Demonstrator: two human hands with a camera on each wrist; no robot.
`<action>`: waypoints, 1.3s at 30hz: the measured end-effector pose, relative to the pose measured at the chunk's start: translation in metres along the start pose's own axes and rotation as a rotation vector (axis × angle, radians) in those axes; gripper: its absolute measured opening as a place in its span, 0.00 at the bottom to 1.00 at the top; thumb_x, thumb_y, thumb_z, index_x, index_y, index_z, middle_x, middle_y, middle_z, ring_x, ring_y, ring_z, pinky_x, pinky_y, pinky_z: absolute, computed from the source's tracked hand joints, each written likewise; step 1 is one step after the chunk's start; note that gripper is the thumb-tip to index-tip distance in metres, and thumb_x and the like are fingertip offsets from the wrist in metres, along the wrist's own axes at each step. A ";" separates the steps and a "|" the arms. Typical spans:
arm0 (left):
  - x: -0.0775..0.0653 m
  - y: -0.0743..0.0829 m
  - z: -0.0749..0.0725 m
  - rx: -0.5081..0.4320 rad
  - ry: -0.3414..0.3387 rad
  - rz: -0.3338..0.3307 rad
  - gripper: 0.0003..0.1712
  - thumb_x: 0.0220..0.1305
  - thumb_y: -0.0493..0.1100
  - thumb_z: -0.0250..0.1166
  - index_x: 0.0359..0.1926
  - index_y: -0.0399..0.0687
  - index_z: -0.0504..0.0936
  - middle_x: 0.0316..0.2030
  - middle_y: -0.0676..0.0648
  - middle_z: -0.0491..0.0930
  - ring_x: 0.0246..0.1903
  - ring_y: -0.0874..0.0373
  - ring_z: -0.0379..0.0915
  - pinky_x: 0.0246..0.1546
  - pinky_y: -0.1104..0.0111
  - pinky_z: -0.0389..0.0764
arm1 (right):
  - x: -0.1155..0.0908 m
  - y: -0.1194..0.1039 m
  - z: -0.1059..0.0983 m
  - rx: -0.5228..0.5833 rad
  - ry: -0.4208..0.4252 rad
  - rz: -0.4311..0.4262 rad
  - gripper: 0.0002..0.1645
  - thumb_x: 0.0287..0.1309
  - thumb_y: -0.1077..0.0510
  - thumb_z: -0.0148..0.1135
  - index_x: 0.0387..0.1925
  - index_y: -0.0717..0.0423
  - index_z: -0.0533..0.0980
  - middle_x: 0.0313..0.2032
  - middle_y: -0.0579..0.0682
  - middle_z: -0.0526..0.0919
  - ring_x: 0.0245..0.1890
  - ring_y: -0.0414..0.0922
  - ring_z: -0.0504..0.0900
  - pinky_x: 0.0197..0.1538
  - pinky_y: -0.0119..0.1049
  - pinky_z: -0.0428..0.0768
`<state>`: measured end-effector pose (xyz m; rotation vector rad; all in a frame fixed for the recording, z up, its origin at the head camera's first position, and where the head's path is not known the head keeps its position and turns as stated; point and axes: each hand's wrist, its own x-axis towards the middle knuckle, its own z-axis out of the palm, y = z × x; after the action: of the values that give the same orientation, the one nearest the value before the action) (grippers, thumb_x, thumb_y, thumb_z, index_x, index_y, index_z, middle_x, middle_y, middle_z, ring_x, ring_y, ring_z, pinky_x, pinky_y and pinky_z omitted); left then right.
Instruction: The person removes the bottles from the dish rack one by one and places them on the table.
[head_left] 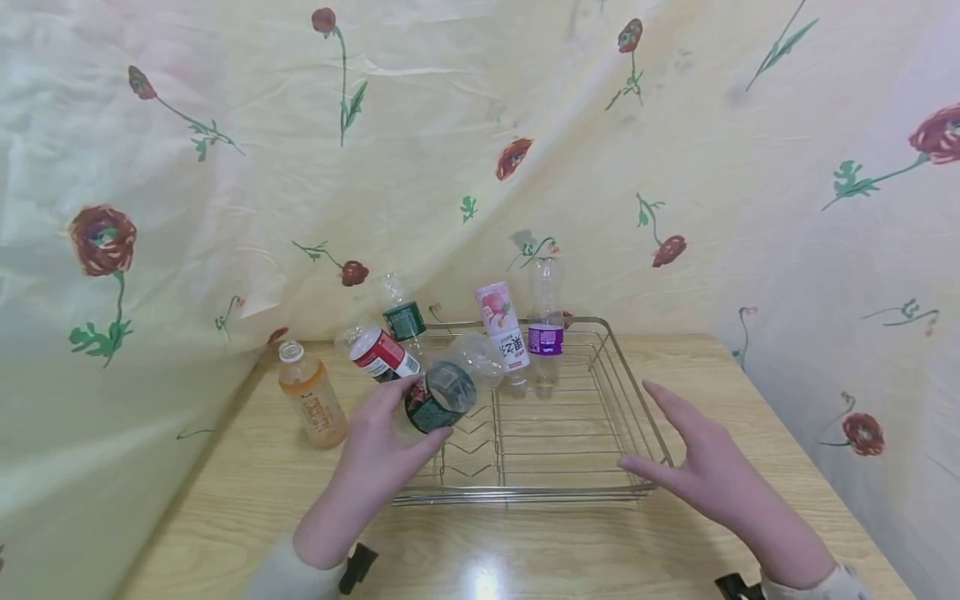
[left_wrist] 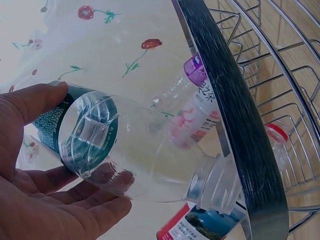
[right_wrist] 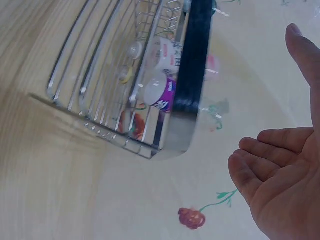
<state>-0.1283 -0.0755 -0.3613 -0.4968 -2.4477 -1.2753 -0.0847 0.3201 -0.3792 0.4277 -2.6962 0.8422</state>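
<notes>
The left hand (head_left: 379, 442) grips one clear bottle (head_left: 433, 403), hiding part of the rack (head_left: 525, 493). Four bottles (head_left: 545, 340) are inside, one orange bottle (head_left: 318, 408) outside. The right hand (head_left: 703, 467) is spread.

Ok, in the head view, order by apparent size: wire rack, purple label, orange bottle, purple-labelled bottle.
1. Wire rack
2. Orange bottle and purple-labelled bottle: too close to rank; the first is wider, the second taller.
3. Purple label

The left sleeve (head_left: 292, 573) and right sleeve (head_left: 819, 585) are off-white; angular black pieces (head_left: 358, 569) sit beside both cuffs.
</notes>
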 end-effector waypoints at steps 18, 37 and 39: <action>0.001 0.005 0.009 0.091 -0.060 0.052 0.42 0.46 0.41 0.85 0.63 0.41 0.77 0.58 0.43 0.78 0.56 0.46 0.76 0.56 0.50 0.79 | 0.013 -0.035 -0.006 -0.038 0.046 -0.159 0.65 0.47 0.43 0.83 0.79 0.50 0.56 0.73 0.56 0.65 0.69 0.61 0.65 0.67 0.54 0.69; 0.002 0.013 0.013 0.227 -0.108 0.139 0.43 0.46 0.44 0.85 0.62 0.36 0.76 0.56 0.42 0.77 0.56 0.48 0.73 0.57 0.56 0.79 | 0.024 -0.061 -0.006 -0.056 0.065 -0.341 0.67 0.43 0.49 0.85 0.79 0.53 0.56 0.74 0.55 0.64 0.70 0.57 0.66 0.71 0.27 0.56; 0.002 0.014 0.014 0.237 -0.107 0.151 0.43 0.46 0.44 0.85 0.62 0.35 0.76 0.56 0.41 0.78 0.56 0.47 0.73 0.57 0.56 0.79 | 0.026 -0.063 -0.005 -0.057 0.063 -0.345 0.66 0.43 0.49 0.84 0.79 0.53 0.56 0.73 0.55 0.64 0.70 0.57 0.66 0.71 0.27 0.56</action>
<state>-0.1256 -0.0562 -0.3581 -0.6846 -2.5501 -0.9061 -0.0847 0.2690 -0.3346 0.8090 -2.4790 0.6654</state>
